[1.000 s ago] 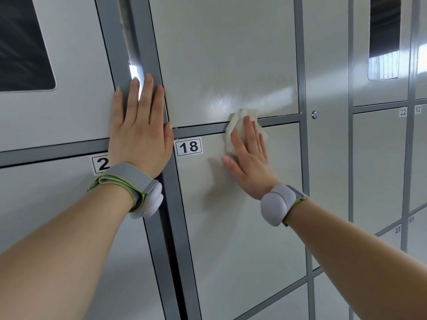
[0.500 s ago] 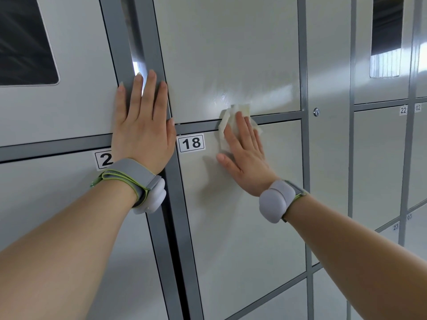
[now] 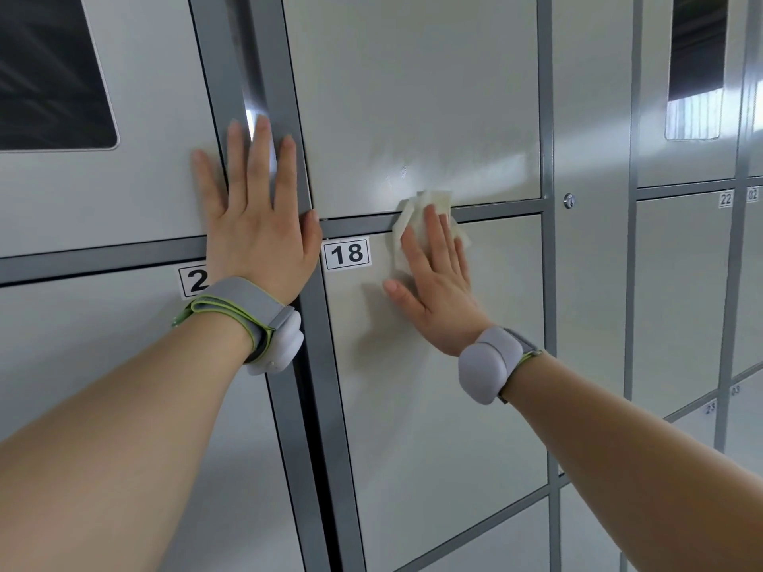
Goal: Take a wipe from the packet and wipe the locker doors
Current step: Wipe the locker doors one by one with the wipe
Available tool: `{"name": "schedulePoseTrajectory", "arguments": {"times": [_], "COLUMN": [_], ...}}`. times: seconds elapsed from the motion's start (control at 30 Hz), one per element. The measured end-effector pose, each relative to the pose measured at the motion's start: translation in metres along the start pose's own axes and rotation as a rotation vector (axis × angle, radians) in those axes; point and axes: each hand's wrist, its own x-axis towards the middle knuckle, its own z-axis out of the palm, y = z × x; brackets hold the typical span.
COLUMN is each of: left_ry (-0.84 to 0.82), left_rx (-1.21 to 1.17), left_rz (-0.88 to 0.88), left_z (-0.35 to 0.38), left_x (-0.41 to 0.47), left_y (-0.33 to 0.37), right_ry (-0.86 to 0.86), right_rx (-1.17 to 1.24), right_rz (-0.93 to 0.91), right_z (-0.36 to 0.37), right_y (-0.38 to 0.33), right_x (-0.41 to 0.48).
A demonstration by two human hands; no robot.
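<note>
Mid-frame, my flat right hand [image 3: 437, 278] presses a limp, crumpled wipe [image 3: 429, 208] against locker door 18 [image 3: 433, 406]; soft, best pinned under fingertips. My left hand [image 3: 256, 225], spread flat, braces frame-left.

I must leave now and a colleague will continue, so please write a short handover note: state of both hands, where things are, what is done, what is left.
Left hand: open, flat on the grey post left of door 18, holding nothing.
Right hand: open, straight fingers pressing the wipe on the top of door 18 and the rail above.
Packet: not in view.
Done: wipe is out and in use; the door above shows faint streaks near it.
Left: most of door 18 and the other doors; which are already wiped cannot be told.
</note>
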Motion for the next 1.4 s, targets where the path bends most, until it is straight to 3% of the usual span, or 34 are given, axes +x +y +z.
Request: {"name": "schedulePoseTrajectory", "arguments": {"times": [0.23,0.5,0.77,1.1,1.3,1.4], "left_ry": [-0.019,-0.088,-0.048,-0.068,-0.060,-0.055], "left_rx": [-0.035,-0.036,-0.012,0.062,0.065,0.062], "left_rz": [-0.013,0.047,0.098,0.030,0.033,0.029], "left_z": [0.001,-0.008,-0.020,-0.020,-0.019,-0.019], "left_x": [0.001,-0.003,-0.003,-0.013,-0.014,-0.015], "left_y": [-0.003,-0.013,-0.036,-0.047,-0.048,-0.048], "right_ry": [0.082,-0.032,0.056,0.020,0.121,0.122], "right_rx": [0.083,-0.032,0.080,-0.004,0.044,0.008], "right_rz": [0.300,0.094,0.302,-0.073,0.250,0.137], "right_z": [-0.015,0.004,-0.015,0.011,0.005,0.018], "right_y": [0.002,-0.018,-0.027,-0.036,-0.023,-0.040], "right_x": [0.017,-0.005,0.024,0.000,0.017,0.014]}}
